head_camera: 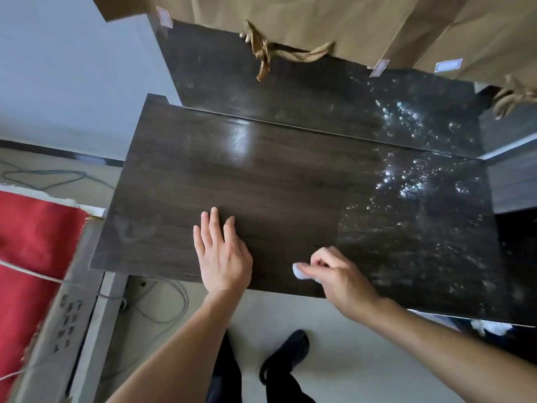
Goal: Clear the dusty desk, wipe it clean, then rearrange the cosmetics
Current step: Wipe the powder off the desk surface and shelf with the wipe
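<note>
Desk [290, 184] front edge: left hand [222, 257] lies flat, fingers straight; right hand [340, 274] fingers pinch white wipe [299, 274].

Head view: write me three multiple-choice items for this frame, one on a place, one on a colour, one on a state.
1. Where on the desk do the white specks lie?
A. left part
B. right part
C. front left corner

2. What colour is the wipe in the right hand?
A. white
B. red
C. black

3. How is the left hand?
A. curled round a bottle
B. raised off the desk
C. flat on the desk

Key:
1 B, the specks cover the right part, while the left part is bare dark wood.
2 A, a white edge shows past the curled fingers.
3 C, its straight fingers press on the wood.
</note>
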The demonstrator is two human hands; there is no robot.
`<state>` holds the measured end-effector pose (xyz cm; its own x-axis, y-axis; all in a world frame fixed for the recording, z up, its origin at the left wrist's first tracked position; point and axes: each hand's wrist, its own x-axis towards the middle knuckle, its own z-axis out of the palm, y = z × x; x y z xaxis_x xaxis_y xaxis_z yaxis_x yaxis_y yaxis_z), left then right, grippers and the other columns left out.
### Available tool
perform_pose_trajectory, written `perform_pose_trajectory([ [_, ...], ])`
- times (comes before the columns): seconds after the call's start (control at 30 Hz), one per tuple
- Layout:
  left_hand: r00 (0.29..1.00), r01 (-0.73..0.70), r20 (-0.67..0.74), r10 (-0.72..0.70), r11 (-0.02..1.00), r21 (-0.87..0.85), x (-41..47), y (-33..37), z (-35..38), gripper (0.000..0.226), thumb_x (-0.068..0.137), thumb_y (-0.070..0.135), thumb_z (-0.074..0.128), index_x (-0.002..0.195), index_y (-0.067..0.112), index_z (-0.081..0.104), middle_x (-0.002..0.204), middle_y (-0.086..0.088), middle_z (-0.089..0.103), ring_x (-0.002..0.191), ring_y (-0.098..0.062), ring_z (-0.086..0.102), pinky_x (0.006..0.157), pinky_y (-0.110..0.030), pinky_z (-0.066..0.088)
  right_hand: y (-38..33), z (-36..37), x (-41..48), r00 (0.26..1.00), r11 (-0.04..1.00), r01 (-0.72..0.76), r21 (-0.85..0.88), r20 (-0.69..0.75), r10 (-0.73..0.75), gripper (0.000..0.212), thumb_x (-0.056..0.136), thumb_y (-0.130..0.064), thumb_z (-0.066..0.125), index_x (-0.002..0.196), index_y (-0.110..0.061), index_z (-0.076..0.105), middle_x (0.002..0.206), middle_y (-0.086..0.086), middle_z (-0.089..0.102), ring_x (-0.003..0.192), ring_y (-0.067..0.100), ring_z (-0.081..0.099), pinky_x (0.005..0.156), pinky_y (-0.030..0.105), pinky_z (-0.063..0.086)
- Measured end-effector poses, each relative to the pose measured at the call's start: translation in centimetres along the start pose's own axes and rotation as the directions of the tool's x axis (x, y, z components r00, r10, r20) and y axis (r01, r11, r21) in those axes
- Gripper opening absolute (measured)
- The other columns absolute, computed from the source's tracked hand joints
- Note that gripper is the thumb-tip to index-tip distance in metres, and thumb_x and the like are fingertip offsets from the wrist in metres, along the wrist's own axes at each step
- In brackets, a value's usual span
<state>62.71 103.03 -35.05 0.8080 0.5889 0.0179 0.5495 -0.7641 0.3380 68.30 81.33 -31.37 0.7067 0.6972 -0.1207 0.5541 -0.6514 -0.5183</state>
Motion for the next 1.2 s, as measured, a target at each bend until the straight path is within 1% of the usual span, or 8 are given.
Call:
perform_pose_trajectory([
  [0.07, 1.000, 0.000, -0.003, 0.000, 1.000, 0.004, 0.1, 0.2, -0.2, 0.045, 0.088, 0.020, 0.027, 0.120, 0.006, 0.055, 0.144, -0.020, 0.040, 0.138, -0.037, 0.028, 0.115, -0.049, 0.016, 0.4, -1.0, 0.0, 0.988, 0.991, 0.132, -0.033, 0.079, -0.129, 0.018, 0.091, -0.023, 0.052, 0.089, -0.026, 0.069, 0.087, -0.002, 0.053, 0.077, 0.015, 0.047, 0.069, 0.028, 0.039],
  [0.2, 0.999, 0.006, -0.035, -0.006, 1.000, 0.006, 0.2, 0.3, 0.1, 0.040, 0.087, 0.018, 0.033, 0.119, 0.007, 0.055, 0.144, -0.020, 0.040, 0.138, -0.037, 0.028, 0.115, -0.050, 0.017, 5.5, -5.4, 9.2, 0.929, 0.970, -0.236, -0.066, -0.307, 0.205, 0.018, 0.090, -0.017, 0.057, 0.091, -0.016, 0.074, 0.087, 0.000, 0.052, 0.081, 0.019, 0.050, 0.067, 0.019, 0.033],
  [0.3, 0.998, 0.002, -0.057, -0.002, 1.000, 0.006, 0.1, 0.3, 0.2, 0.040, 0.088, 0.018, 0.032, 0.119, 0.006, 0.055, 0.143, -0.020, 0.041, 0.138, -0.037, 0.028, 0.115, -0.050, 0.018, 6.3, -4.8, 12.0, 0.898, 0.921, -0.365, -0.136, -0.312, 0.309, 0.020, 0.082, -0.003, 0.055, 0.088, -0.020, 0.065, 0.087, 0.002, 0.047, 0.081, 0.022, 0.048, 0.064, 0.028, 0.037],
  [0.43, 0.998, 0.007, -0.061, -0.007, 1.000, 0.002, 0.0, 0.2, 0.4, 0.036, 0.088, 0.015, 0.038, 0.119, 0.006, 0.055, 0.144, -0.020, 0.040, 0.138, -0.037, 0.028, 0.115, -0.050, 0.018, 1.1, 0.5, 3.5, 0.994, 0.998, 0.015, -0.054, -0.105, -0.021, 0.038, 0.079, 0.006, 0.062, 0.103, -0.023, 0.068, 0.086, -0.002, 0.046, 0.079, 0.015, 0.042, 0.066, 0.025, 0.037],
  [0.6, 0.999, 0.012, -0.052, -0.011, 1.000, 0.022, 0.0, 0.2, 0.3, 0.036, 0.086, 0.011, 0.042, 0.119, 0.005, 0.055, 0.144, -0.022, 0.039, 0.137, -0.040, 0.028, 0.115, -0.051, 0.018, -1.2, 0.6, -5.8, 0.923, 0.950, 0.299, 0.086, 0.226, -0.311, 0.040, 0.074, 0.008, 0.064, 0.093, -0.027, 0.062, 0.085, -0.002, 0.044, 0.080, 0.014, 0.041, 0.060, 0.021, 0.033],
  [0.7, 0.995, 0.073, -0.071, -0.072, 0.997, 0.013, -0.9, 1.5, 0.3, 0.036, 0.086, 0.012, 0.040, 0.117, 0.006, 0.057, 0.142, -0.022, 0.041, 0.135, -0.040, 0.032, 0.114, -0.052, 0.020, 0.1, -2.6, -1.8, 0.987, 0.979, 0.151, 0.140, 0.041, -0.158, 0.011, 0.085, -0.012, 0.065, 0.090, -0.020, 0.069, 0.083, -0.002, 0.048, 0.079, 0.013, 0.045, 0.068, 0.025, 0.037],
  [0.97, 0.992, 0.113, -0.063, -0.112, 0.993, 0.023, -3.7, 4.8, 2.3, 0.039, 0.091, 0.021, 0.034, 0.124, 0.012, 0.053, 0.147, -0.016, 0.038, 0.140, -0.032, 0.027, 0.116, -0.046, 0.014, 11.3, -8.5, 14.0, 0.892, 0.933, -0.340, -0.116, -0.354, 0.281, 0.019, 0.085, -0.010, 0.060, 0.094, -0.020, 0.073, 0.098, 0.013, 0.056, 0.088, 0.032, 0.056, 0.074, 0.031, 0.044],
  [1.2, 0.992, 0.111, -0.072, -0.108, 0.993, 0.042, -3.8, 4.9, 2.2, 0.039, 0.091, 0.021, 0.034, 0.124, 0.011, 0.054, 0.147, -0.016, 0.038, 0.139, -0.033, 0.028, 0.116, -0.048, 0.016, 6.2, -3.7, -0.7, 0.987, 0.988, 0.151, 0.014, -0.059, -0.150, 0.014, 0.093, -0.013, 0.059, 0.098, -0.022, 0.068, 0.083, -0.003, 0.047, 0.077, 0.015, 0.045, 0.065, 0.032, 0.042],
])
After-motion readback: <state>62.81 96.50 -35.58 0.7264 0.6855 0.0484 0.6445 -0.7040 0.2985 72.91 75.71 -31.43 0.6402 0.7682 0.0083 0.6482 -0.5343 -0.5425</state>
